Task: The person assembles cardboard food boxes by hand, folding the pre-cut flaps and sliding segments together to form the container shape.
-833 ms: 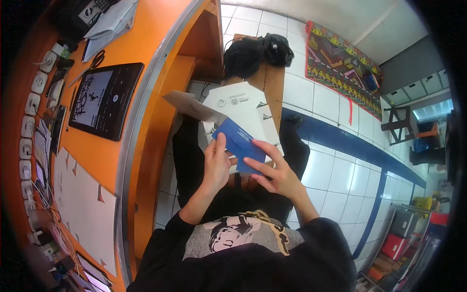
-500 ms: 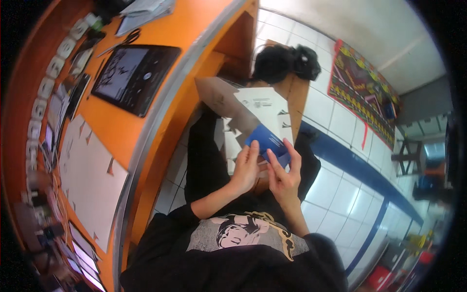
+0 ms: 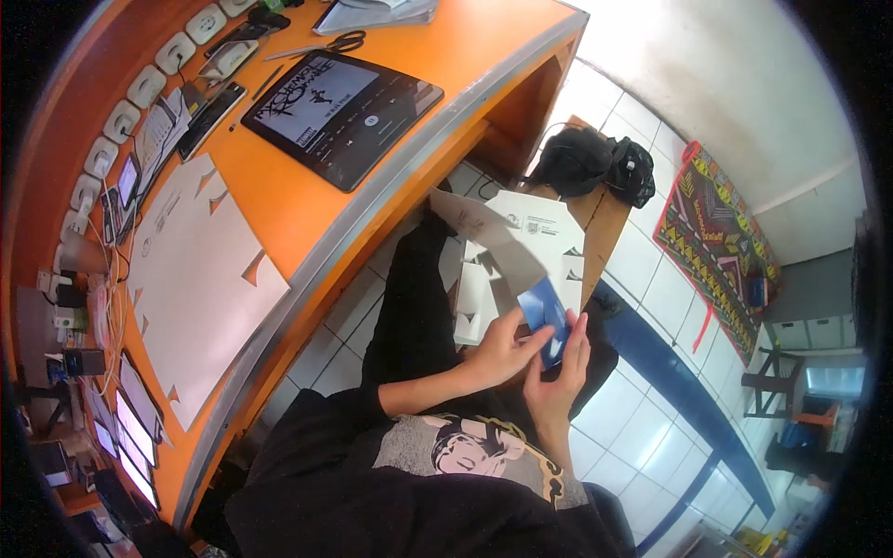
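White carton: opened out beyond the hands, over the bench [image 3: 605, 223]; slots and small dark print show on the white carton [image 3: 563, 244], and a shadow lies across it. Whether anything is inside, I cannot tell.
Black bags: a crinkled black bag [image 3: 633, 173] sits against a dark bundle [image 3: 569, 160] at the bench's far end; contents hidden.
Drawers: pale fronts [image 3: 826, 333] at the far right, shut.
Desk: the orange desk [image 3: 312, 209] with a metal edge carries a tablet [image 3: 377, 116] with its screen lit, scissors [image 3: 348, 41], papers [image 3: 377, 13], a phone [image 3: 212, 121] and a flat white board [image 3: 200, 288] with notched edges; white sockets [image 3: 145, 86] line its back.
Room: white floor tiles [image 3: 628, 414] crossed by a blue band [image 3: 665, 367], a patterned mat [image 3: 721, 251] near the wall, a dark stool [image 3: 772, 389].
Blue card: glossy, with a pale sheen; held above the lap, the blue card [image 3: 539, 305] overlaps the carton's near side.
Left hand: the left hand [image 3: 507, 352] pinches the card's lower left, thumb across its face.
Right hand: the right hand [image 3: 560, 377] grips the lower right, fingers together along the edge.
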### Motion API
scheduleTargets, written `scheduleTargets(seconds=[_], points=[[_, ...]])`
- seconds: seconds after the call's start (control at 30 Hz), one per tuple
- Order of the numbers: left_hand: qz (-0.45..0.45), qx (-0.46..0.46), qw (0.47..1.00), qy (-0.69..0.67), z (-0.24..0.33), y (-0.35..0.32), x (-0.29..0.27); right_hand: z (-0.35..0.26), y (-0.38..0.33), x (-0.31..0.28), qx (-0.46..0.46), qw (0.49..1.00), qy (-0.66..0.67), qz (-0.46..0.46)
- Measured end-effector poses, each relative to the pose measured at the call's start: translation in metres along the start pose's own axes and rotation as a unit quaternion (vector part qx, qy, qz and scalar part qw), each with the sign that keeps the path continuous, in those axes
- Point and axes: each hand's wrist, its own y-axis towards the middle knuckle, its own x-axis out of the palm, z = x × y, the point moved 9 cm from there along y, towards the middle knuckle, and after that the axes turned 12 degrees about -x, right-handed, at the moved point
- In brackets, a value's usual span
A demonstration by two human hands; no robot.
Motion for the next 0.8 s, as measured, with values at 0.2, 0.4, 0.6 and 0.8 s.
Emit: scheduleTargets(seconds=[0.2,0.4,0.6,0.8], points=[[-0.265,-0.228,0.911,0.218,0.008,-0.038,-0.003,0.03,-0.008,-0.008,0.095,0.95,0.296,-0.032],[-0.424,-0.201,0.873,0.134,-0.024,-0.075,0.009,0.01,0.004,0.002,0.049,0.953,0.2,-0.22],[-0.453,-0.324,0.823,0.112,-0.061,-0.089,0.005,-0.019,0.003,0.016,-0.045,0.93,0.103,-0.35],[-0.451,-0.256,0.852,0.078,-0.038,-0.092,0.012,-0.014,-0.025,0.025,-0.091,0.863,0.16,-0.47]])
